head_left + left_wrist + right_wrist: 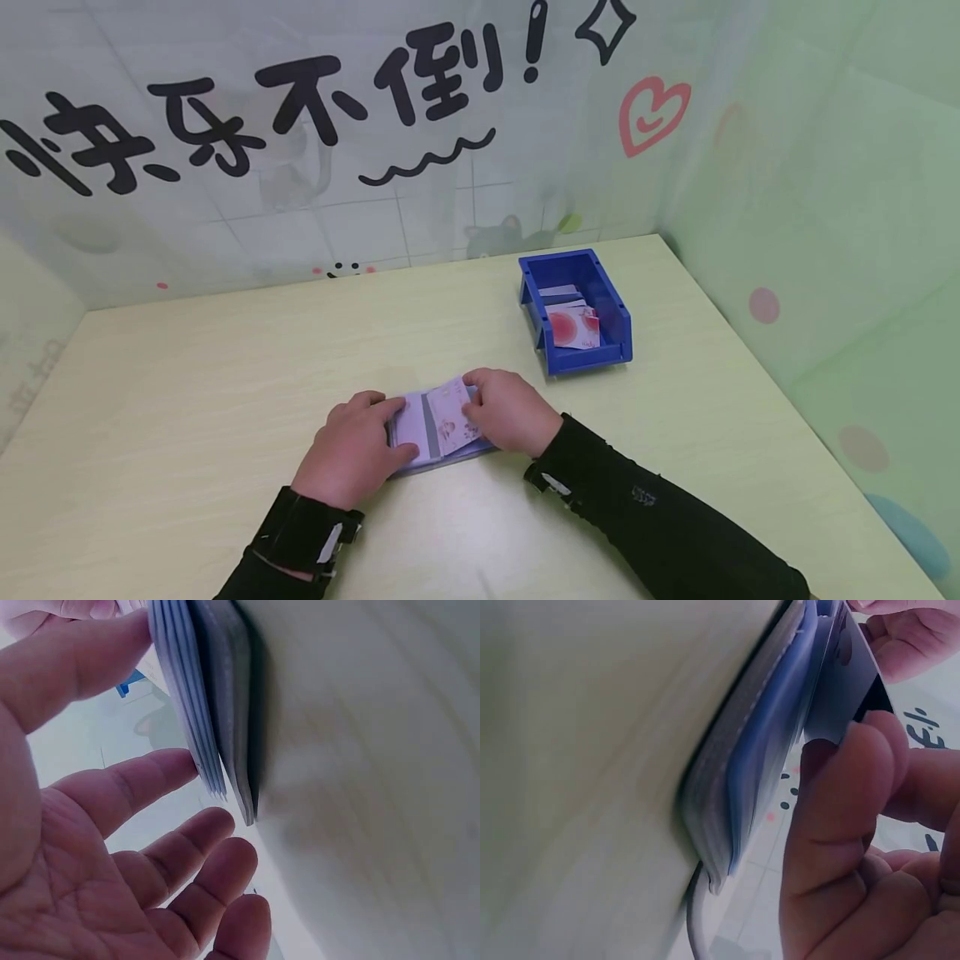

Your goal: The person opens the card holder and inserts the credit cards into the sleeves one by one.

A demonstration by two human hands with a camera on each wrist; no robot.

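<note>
A card album (pixel 411 473) with clear sleeve pages (pixel 184 697) lies opened on the table. My left hand (pixel 348 450) rests on its left page, thumb and index fingertips pressing near the page edges; the other fingers bend loosely beside it. Between thumb and index finger, my right hand (pixel 517 408) pinches the right edge of a pale pink printed card (pixel 452 414). This card slants over the album's right half. In the right wrist view the card (pixel 847 679) stands tilted up from the bluish sleeves (pixel 769 742), its far end close to the left hand.
A blue open-front bin (pixel 588 360) stands behind and right of the album, with several pink and white cards (pixel 576 327) inside. A thin grey cord (pixel 695 915) hangs at the album's edge. Printed cloth walls (pixel 465 208) border the pale wooden table (pixel 225 367).
</note>
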